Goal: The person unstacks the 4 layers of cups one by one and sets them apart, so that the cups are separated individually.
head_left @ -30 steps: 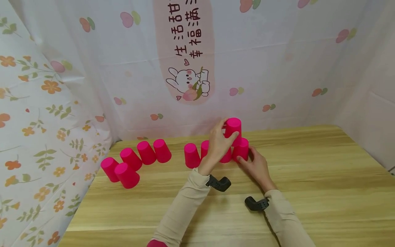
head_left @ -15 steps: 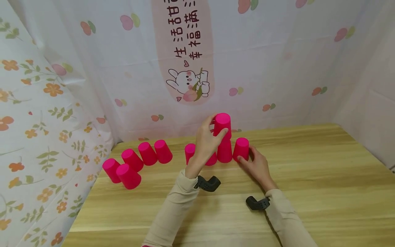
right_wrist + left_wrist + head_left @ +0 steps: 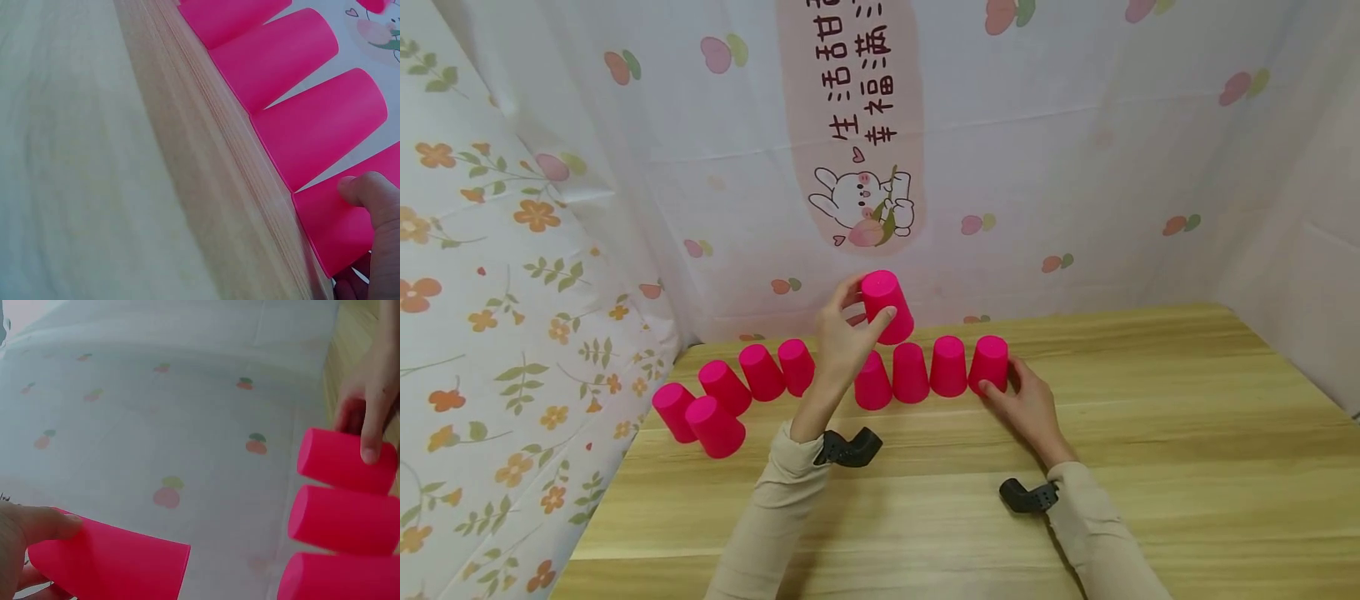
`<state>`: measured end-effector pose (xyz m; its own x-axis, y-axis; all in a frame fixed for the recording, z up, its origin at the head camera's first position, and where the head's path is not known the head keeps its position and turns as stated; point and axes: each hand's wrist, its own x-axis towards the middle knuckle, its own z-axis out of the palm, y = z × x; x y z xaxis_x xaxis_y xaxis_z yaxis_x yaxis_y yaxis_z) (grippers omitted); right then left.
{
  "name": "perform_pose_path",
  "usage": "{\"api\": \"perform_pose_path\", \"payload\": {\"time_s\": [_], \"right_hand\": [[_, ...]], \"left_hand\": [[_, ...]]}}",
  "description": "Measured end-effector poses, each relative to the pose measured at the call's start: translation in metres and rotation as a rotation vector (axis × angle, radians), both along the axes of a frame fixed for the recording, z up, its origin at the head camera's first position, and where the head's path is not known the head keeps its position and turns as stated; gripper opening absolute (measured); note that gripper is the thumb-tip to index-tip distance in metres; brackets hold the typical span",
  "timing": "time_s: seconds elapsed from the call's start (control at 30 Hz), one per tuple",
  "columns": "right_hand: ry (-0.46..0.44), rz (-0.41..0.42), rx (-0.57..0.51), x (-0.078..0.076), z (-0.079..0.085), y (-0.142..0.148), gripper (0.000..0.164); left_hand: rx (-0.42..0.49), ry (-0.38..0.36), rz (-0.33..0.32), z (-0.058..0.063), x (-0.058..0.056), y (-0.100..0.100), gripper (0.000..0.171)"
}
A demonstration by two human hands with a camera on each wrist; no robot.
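My left hand (image 3: 842, 337) grips a bright pink cup (image 3: 889, 310) between thumb and fingers. That cup is upside down, slightly tilted, and raised above the left end of a row of several upturned pink cups (image 3: 910, 373). In the left wrist view the held cup (image 3: 119, 562) appears apart from the row. My right hand (image 3: 1028, 408) holds the row's rightmost cup (image 3: 988, 364), which stands on the table. The right wrist view has the thumb (image 3: 365, 190) across that cup's side, with the other fingers partly hidden behind it.
To the left, more upturned pink cups (image 3: 762, 373) stand in a slanting line, with one cup (image 3: 715, 427) in front of it. The wooden table (image 3: 940, 533) ends at a patterned white curtain (image 3: 1037, 183) behind the row. Black camera mounts sit on both wrists.
My left hand has carried its cup leftward, from above the row's right end to above its left end. My right hand has stayed on the rightmost cup.
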<state>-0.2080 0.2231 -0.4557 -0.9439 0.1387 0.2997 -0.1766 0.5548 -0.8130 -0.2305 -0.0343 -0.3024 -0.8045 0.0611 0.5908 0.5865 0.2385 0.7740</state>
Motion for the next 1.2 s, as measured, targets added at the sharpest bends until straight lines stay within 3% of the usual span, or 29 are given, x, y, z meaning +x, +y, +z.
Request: {"api": "perform_pose_path", "payload": {"time_s": [0.3, 0.43, 0.57, 0.7, 0.9, 1.0, 1.2], "right_hand": [[-0.019, 0.0, 0.006, 0.0, -0.002, 0.0, 0.059], [-0.025, 0.003, 0.006, 0.0, -0.002, 0.0, 0.059], [-0.02, 0.006, 0.001, -0.001, -0.003, 0.0, 0.059], [-0.019, 0.006, 0.002, -0.001, -0.003, 0.001, 0.059], [0.0, 0.005, 0.007, -0.002, 0.0, 0.0, 0.059], [0.004, 0.003, 0.005, -0.001, 0.0, 0.0, 0.059], [-0.006, 0.005, -0.006, 0.0, -0.001, 0.0, 0.06]], "left_hand": [[-0.096, 0.051, 0.095, 0.001, 0.011, -0.043, 0.054], [-0.117, 0.048, 0.119, 0.013, 0.028, -0.064, 0.054], [-0.13, -0.002, 0.153, 0.026, 0.047, -0.083, 0.053], [-0.148, -0.047, 0.2, 0.014, 0.044, -0.105, 0.053], [-0.188, -0.045, 0.262, -0.012, 0.031, -0.133, 0.053], [-0.248, -0.043, 0.263, -0.019, 0.032, -0.139, 0.054], [-0.345, -0.116, 0.27, -0.03, 0.04, -0.147, 0.056]]}}
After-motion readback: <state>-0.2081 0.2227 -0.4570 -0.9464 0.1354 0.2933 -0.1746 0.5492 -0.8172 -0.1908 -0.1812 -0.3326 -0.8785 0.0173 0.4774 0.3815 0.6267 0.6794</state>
